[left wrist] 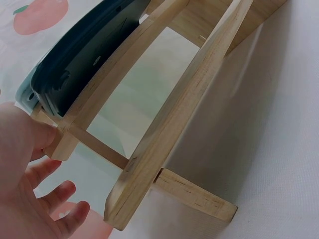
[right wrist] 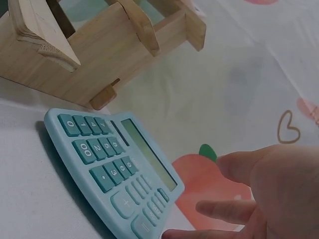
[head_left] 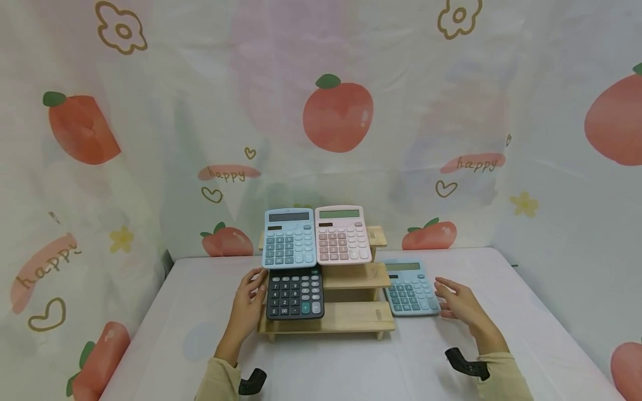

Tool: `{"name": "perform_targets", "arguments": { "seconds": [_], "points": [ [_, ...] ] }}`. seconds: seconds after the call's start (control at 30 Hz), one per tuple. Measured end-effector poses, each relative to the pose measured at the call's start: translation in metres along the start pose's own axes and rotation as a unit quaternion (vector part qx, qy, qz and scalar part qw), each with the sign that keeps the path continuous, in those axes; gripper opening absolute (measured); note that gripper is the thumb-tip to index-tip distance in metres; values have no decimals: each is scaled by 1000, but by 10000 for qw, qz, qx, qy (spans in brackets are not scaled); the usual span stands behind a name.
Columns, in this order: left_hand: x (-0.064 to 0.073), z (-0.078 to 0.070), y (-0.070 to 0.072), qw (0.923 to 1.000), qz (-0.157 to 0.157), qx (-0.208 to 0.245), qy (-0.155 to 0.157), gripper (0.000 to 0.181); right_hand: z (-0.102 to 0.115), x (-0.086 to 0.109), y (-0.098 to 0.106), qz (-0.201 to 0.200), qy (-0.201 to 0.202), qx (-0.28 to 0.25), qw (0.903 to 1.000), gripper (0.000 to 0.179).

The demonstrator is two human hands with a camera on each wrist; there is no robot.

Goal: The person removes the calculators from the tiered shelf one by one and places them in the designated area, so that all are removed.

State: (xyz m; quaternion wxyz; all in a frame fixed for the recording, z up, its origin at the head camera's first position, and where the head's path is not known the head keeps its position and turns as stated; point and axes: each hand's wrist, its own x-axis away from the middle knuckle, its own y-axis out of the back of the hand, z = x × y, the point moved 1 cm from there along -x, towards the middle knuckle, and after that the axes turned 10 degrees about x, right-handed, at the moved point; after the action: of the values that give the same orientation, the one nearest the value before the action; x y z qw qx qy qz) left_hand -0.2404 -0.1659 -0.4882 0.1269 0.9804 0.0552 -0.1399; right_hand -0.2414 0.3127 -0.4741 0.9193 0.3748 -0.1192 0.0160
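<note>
A three-tier wooden stand holds a light blue calculator and a pink calculator side by side at the top. Below the blue one leans a black calculator, its top edge hidden. My left hand is at the stand's left end, beside the black calculator; in the left wrist view its thumb lies against a shelf end, the other fingers spread. Another light blue calculator lies face up on the table right of the stand. Loosely extended, my right hand hovers by its right edge, holding nothing.
A white cloth covers the table. Behind and at both sides hangs a fabric backdrop printed with fruit and hearts. Black straps with mounts sit at both wrists.
</note>
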Motion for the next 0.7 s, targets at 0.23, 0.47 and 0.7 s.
{"name": "perform_targets", "arguments": {
  "seconds": [0.23, 0.47, 0.7],
  "points": [
    [0, 2, 0, 9999, -19, -58, -95, 40, 5, 3, 3, -176, 30, 152, 9997, 67],
    [0, 2, -1, 10000, -42, -23, -45, 41, 13, 7, 5, -350, 212, 219, 9989, 64],
    [0, 2, -1, 9999, -88, -16, -133, 40, 25, 14, 2, -642, 552, 163, 9963, 60]
  ]
}}
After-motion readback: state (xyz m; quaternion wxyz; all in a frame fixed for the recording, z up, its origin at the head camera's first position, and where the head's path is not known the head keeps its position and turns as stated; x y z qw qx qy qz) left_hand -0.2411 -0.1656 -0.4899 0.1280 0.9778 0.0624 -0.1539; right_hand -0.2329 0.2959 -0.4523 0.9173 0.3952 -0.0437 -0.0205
